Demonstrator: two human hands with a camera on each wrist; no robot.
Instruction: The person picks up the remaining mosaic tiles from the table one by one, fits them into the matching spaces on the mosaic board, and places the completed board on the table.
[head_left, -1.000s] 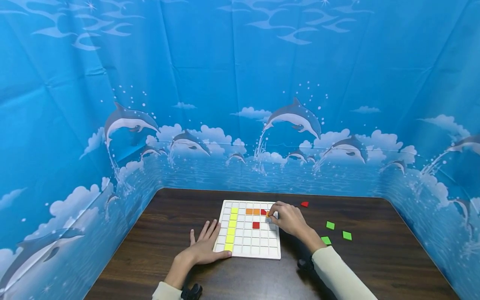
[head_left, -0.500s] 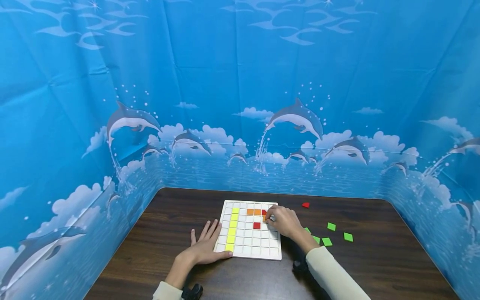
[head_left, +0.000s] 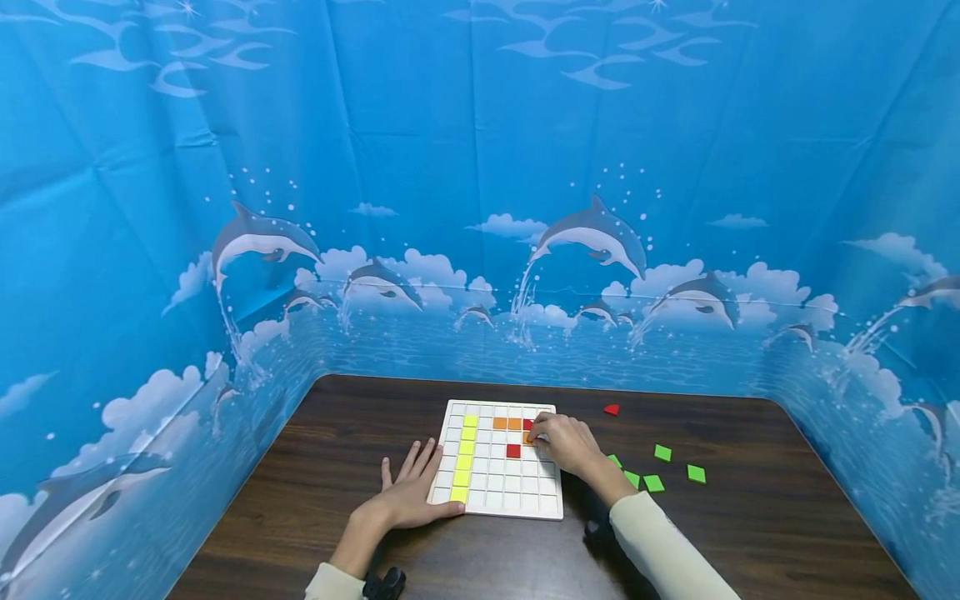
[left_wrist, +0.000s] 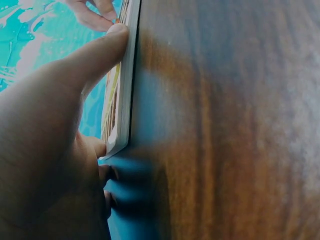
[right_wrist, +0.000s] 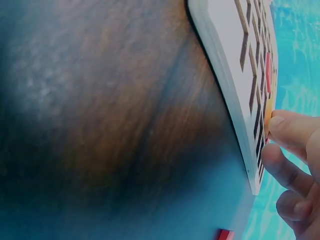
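A white grid board [head_left: 495, 483] lies on the dark wooden table. My right hand [head_left: 568, 446] is over its upper right part, thumb and fingertips pinching an orange tile [head_left: 527, 437] at the board's surface. Just above that tile a red piece [head_left: 528, 424] shows, partly covered by the fingers. Spread flat at the lower left, my left hand [head_left: 408, 502] steadies the board's left side; its thumb [left_wrist: 107, 47] rests on the near edge in the left wrist view. Yellow tiles [head_left: 465, 447] form a column, two orange tiles [head_left: 507, 423] sit side by side, and a red square tile [head_left: 513, 451] lies below them.
Several green tiles [head_left: 663, 452] lie scattered on the table [head_left: 750, 517] right of the board, some partly behind the right forearm. A red piece [head_left: 612, 410] with a curved side lies beyond the right hand. A blue dolphin-print curtain [head_left: 420, 167] surrounds the table.
My right hand has moved slightly left and toward me with the orange tile, bringing it below the red piece. More green tiles show beside the forearm. The left hand stays put.
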